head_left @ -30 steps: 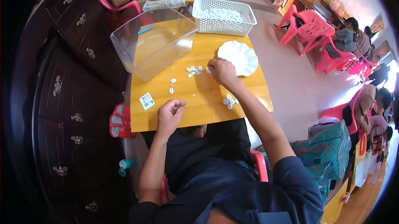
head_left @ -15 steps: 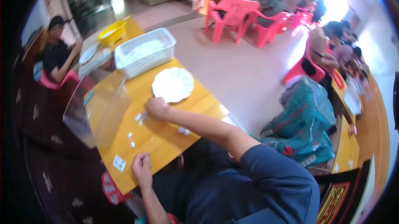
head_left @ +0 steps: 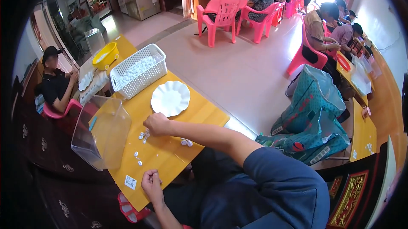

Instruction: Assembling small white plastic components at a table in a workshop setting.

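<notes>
On the yellow wooden table, my right hand [head_left: 157,124] reaches across just below a white scalloped plate [head_left: 170,98]. Its fingers are pinched together over a small cluster of white round pieces [head_left: 143,136]; whatever is between them is hidden. My left hand [head_left: 153,185] rests at the near table edge, fingers curled closed, and I cannot make out anything in it. Two more white pieces [head_left: 138,158] lie between my hands. Several others [head_left: 186,142] sit beneath my right forearm. A printed white label [head_left: 130,182] lies beside my left hand.
A white perforated basket [head_left: 140,85] of small white pieces stands behind the plate. At the left edge is a clear plastic bin [head_left: 102,133] with a blue stick. Teal bags [head_left: 312,118] stand on the right. A person [head_left: 57,80] sits beyond the bin; others sit on pink chairs.
The view has shifted, so the whole scene sits differently in the frame and looks sharper. My right hand stays over the white pieces, and my left hand stays at the table edge.
</notes>
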`<state>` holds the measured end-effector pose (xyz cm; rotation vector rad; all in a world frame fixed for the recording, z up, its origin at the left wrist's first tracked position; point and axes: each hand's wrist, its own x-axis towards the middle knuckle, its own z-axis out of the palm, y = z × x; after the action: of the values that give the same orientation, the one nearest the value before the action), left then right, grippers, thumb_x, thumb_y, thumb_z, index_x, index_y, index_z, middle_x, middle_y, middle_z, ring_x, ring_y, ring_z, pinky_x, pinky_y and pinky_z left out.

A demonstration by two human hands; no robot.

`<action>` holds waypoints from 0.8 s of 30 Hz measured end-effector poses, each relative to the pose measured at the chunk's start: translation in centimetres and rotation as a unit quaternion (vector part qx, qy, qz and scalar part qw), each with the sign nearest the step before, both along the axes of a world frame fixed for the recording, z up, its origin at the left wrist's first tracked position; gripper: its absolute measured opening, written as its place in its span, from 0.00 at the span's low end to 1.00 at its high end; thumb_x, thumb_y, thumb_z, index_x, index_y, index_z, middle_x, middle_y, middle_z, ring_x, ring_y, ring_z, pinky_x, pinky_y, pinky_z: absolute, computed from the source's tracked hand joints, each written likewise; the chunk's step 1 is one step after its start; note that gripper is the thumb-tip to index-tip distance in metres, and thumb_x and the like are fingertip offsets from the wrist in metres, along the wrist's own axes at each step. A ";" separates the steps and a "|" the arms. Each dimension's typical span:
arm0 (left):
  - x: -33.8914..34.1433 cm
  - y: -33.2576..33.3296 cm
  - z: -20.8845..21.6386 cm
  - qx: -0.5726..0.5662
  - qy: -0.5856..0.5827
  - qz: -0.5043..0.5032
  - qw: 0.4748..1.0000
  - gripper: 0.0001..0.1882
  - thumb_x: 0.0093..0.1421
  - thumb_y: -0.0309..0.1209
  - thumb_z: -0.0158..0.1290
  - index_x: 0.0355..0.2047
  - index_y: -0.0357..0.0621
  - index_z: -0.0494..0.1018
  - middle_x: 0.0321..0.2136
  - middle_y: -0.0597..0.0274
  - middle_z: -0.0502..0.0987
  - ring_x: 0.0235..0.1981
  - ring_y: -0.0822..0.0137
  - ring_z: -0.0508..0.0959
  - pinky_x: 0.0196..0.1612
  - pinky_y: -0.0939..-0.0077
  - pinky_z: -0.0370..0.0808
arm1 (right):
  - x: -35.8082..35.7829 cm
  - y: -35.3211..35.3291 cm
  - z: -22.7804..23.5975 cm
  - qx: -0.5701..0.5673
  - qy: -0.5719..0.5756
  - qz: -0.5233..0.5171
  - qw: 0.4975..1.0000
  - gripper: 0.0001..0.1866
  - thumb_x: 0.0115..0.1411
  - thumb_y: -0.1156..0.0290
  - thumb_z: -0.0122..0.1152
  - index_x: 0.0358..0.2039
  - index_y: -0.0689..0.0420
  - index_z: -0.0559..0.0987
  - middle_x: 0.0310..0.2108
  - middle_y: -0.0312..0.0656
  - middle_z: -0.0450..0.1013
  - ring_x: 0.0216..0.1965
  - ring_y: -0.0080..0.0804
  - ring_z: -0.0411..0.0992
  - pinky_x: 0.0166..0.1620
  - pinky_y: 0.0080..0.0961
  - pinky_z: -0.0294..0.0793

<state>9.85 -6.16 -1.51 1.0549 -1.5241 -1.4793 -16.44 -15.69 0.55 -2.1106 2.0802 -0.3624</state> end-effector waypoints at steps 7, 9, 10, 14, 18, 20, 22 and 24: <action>-1.1 0.1 1.8 -0.026 -0.017 -0.015 0.999 0.01 0.62 0.20 0.53 0.34 0.37 0.74 0.25 0.72 0.72 0.22 0.83 0.68 0.25 0.88 0.66 | 0.4 8.5 2.0 -0.112 -0.243 0.010 0.963 0.04 0.46 0.71 0.60 0.22 0.57 0.76 0.19 0.47 0.74 0.25 0.47 0.76 0.30 0.40 0.74; -2.4 0.4 2.4 -0.034 -0.020 -0.028 0.999 0.02 0.62 0.20 0.53 0.35 0.38 0.74 0.25 0.71 0.72 0.22 0.82 0.68 0.25 0.88 0.66 | 0.6 11.3 1.6 -0.125 -0.295 0.029 0.947 0.05 0.44 0.71 0.60 0.21 0.58 0.75 0.16 0.47 0.72 0.22 0.45 0.74 0.27 0.38 0.73; -3.1 0.5 2.7 -0.042 -0.022 -0.041 0.998 0.02 0.61 0.21 0.54 0.35 0.39 0.74 0.25 0.71 0.72 0.22 0.82 0.68 0.26 0.87 0.67 | 0.8 12.5 1.2 -0.108 -0.346 0.033 0.931 0.05 0.45 0.72 0.61 0.20 0.58 0.73 0.14 0.45 0.71 0.20 0.41 0.73 0.26 0.35 0.71; -5.1 0.8 1.4 -0.077 -0.012 -0.078 0.994 0.06 0.60 0.18 0.55 0.37 0.39 0.73 0.27 0.71 0.72 0.23 0.83 0.69 0.27 0.90 0.66 | 2.0 16.5 -0.9 -0.021 -0.515 0.011 0.857 0.09 0.48 0.72 0.65 0.19 0.58 0.72 0.13 0.37 0.67 0.18 0.25 0.69 0.24 0.27 0.68; -7.0 2.5 2.4 -0.063 0.001 -0.100 0.993 0.07 0.59 0.17 0.55 0.36 0.39 0.73 0.27 0.73 0.73 0.26 0.83 0.70 0.31 0.90 0.67 | 2.4 18.8 -2.6 -0.010 -0.646 0.029 0.763 0.09 0.58 0.73 0.68 0.32 0.56 0.74 0.25 0.27 0.70 0.27 0.12 0.68 0.31 0.14 0.68; -7.2 2.9 2.5 -0.065 -0.007 -0.107 0.992 0.06 0.59 0.17 0.55 0.36 0.38 0.73 0.27 0.72 0.73 0.26 0.83 0.70 0.31 0.90 0.67 | 2.7 19.4 -3.7 -0.020 -0.687 0.024 0.726 0.08 0.59 0.73 0.68 0.33 0.56 0.75 0.26 0.26 0.70 0.30 0.11 0.68 0.33 0.13 0.68; -7.3 3.1 2.4 -0.068 -0.016 -0.110 0.991 0.06 0.58 0.17 0.55 0.36 0.38 0.73 0.27 0.72 0.73 0.26 0.83 0.70 0.31 0.89 0.68 | 2.6 20.0 -3.8 -0.011 -0.687 0.019 0.726 0.07 0.60 0.74 0.67 0.34 0.56 0.76 0.26 0.26 0.71 0.30 0.11 0.68 0.33 0.13 0.68; -7.6 3.4 2.3 -0.092 -0.030 -0.113 0.989 0.06 0.59 0.17 0.55 0.36 0.38 0.74 0.28 0.71 0.74 0.27 0.83 0.71 0.32 0.89 0.68 | 2.4 20.6 -3.8 -0.010 -0.685 0.009 0.728 0.07 0.60 0.73 0.67 0.35 0.56 0.76 0.27 0.27 0.72 0.30 0.11 0.68 0.33 0.13 0.68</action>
<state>2.22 -2.78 0.83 0.8482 -1.8342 -1.4323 -14.07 4.96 -3.25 -1.0461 1.0626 -1.3796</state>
